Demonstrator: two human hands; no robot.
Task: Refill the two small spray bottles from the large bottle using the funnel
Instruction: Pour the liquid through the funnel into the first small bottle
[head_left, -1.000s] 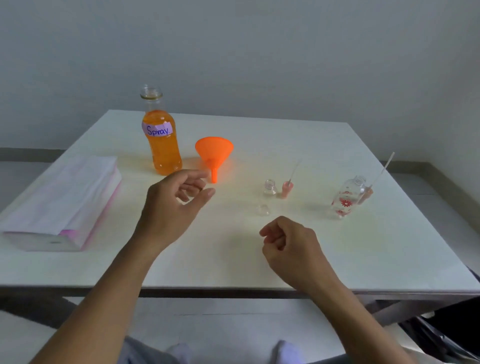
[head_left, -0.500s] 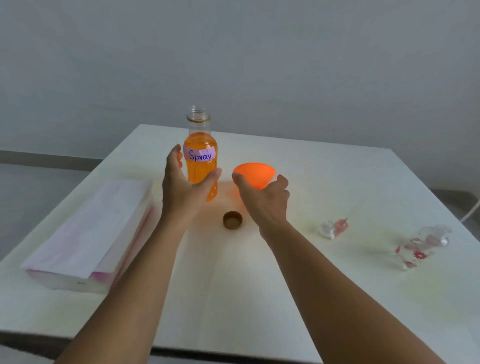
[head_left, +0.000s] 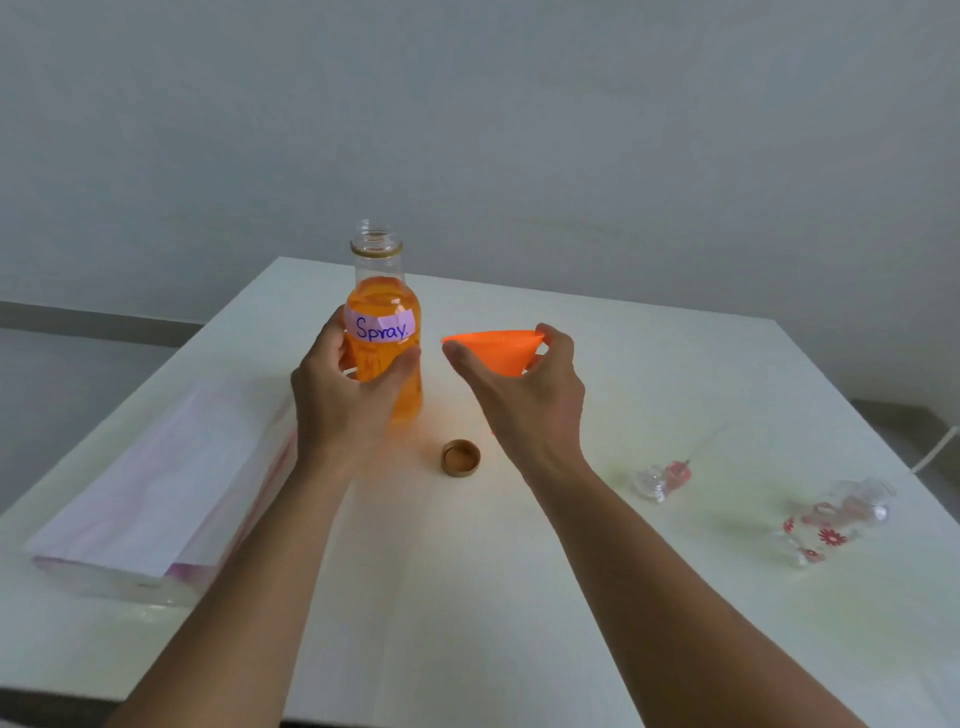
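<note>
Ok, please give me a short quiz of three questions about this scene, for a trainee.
1. True or false: the large bottle has its cap on.
2. What does the right hand hold? A) the funnel B) the cap C) a small spray bottle
3. Fill in: the label on the large bottle reads ____.

Key: 1 false, the cap lies on the table. 2 A, the funnel. 3 Spray.

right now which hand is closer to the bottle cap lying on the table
Right, narrowly. The right hand, holding the orange funnel, sits just above and right of the bottle cap. The left hand, gripping the large Spray bottle, is farther off to the cap's left.
</note>
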